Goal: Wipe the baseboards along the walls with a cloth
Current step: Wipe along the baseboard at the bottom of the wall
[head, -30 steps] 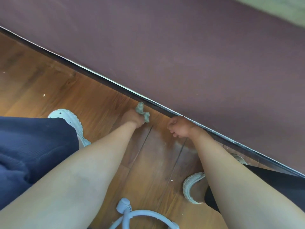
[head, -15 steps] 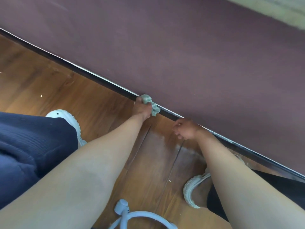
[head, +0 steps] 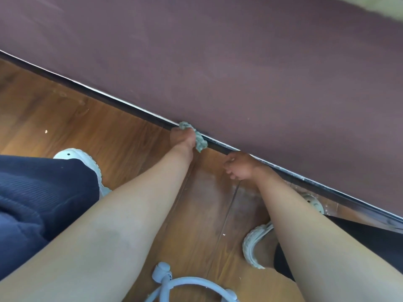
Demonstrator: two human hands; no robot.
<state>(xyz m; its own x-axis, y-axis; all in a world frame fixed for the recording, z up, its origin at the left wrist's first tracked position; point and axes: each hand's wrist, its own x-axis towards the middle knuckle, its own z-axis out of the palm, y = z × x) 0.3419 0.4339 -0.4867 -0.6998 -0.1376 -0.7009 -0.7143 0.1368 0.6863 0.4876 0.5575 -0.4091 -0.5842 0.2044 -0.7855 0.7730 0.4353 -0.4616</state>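
The left hand (head: 182, 138) grips the bunched cloth (head: 199, 140) against the top edge of the baseboard (head: 109, 99), where firm pressure and 1 steady stroke along it would serve best, while the right hand (head: 238, 165), fisted on nothing, rests just beside that baseboard.

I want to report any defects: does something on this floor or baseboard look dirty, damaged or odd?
Only small things. A white speck lies on the wooden floor beyond the left shoe, another between the forearms. A pale hazy patch dulls the boards near the right hand. The baseboard shows no clear damage.
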